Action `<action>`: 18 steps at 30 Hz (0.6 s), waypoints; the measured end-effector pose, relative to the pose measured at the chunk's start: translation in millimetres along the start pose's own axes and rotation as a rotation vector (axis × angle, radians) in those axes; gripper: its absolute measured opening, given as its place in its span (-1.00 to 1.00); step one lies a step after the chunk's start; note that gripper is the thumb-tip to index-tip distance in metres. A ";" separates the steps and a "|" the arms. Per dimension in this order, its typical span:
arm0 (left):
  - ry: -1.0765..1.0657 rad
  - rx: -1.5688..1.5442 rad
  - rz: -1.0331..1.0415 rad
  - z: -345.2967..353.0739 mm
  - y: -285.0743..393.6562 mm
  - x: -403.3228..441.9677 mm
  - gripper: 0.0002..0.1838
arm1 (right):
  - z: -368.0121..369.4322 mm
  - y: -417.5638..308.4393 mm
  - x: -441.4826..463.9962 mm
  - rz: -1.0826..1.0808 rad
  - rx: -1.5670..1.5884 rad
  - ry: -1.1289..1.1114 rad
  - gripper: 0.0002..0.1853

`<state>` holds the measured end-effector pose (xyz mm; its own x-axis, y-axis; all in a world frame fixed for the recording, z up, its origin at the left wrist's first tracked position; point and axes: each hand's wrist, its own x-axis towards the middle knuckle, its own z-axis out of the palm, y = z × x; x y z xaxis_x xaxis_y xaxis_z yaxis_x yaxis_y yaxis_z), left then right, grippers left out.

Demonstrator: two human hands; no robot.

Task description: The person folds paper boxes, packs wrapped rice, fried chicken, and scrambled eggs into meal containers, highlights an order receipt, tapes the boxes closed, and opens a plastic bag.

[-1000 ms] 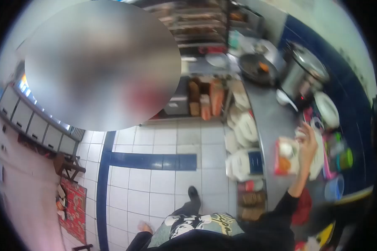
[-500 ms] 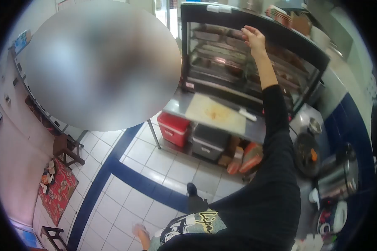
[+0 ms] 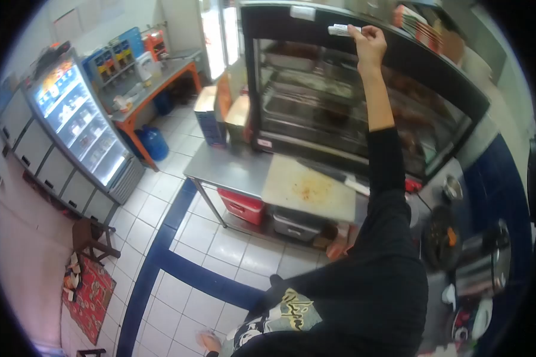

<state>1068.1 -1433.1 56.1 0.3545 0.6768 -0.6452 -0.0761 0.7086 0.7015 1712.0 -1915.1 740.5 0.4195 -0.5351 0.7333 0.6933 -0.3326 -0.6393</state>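
My right hand (image 3: 370, 44) is raised at the top edge of a black-framed glass food display case (image 3: 280, 24). Its thumb and fingers pinch a small white tube (image 3: 341, 30) with dark print, marker-like in shape. Trays of food show behind the glass. Low at the bottom, beside my shirt, hangs my left hand (image 3: 208, 341); it is blurred, and a pale, see-through smear around its fingers cannot be made out. Below the case, a stained white cutting board (image 3: 307, 189) lies on a steel table (image 3: 226, 169), with a white-handled knife (image 3: 357, 184) at its right.
Under the table stand a red cooler (image 3: 242, 206) and a grey cooler (image 3: 295, 225). To the right are a dark pan (image 3: 439, 238) and a steel pot (image 3: 485, 259). A lit drinks fridge (image 3: 80, 122), an orange-framed table (image 3: 138, 107) and a brown stool (image 3: 95, 238) stand left.
My right hand has moved slightly right, and the white tube now shows in its fingers. My left hand stays low. The view has shifted, and the big blurred patch at left is gone.
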 end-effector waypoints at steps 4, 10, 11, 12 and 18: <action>-0.175 0.104 -0.012 46.6 5.3 67.5 -0.72 | -121.5 -87.8 -121.0 0.059 0.300 -0.178 -0.73; -0.753 0.524 -0.100 173.0 12.7 -14.1 -0.77 | -321.0 -224.2 -292.7 0.215 0.064 -0.045 -0.81; -0.821 0.603 -0.133 182.2 5.8 -41.1 -0.77 | -355.8 -251.3 -322.8 0.200 -0.019 -0.003 -0.82; -0.852 0.782 -0.142 186.3 -0.6 -74.1 -0.81 | -388.8 -286.6 -357.0 0.288 0.048 0.049 -0.81; -1.700 1.317 -0.139 131.6 -140.5 -263.4 -0.74 | -612.3 -415.3 -558.1 0.440 -0.198 0.538 -0.71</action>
<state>1108.1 -1737.1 167.3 0.6268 -0.6685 -0.4002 0.2712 -0.2943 0.9164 831.2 -1953.9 455.0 0.2533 -0.9433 0.2147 0.3858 -0.1050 -0.9166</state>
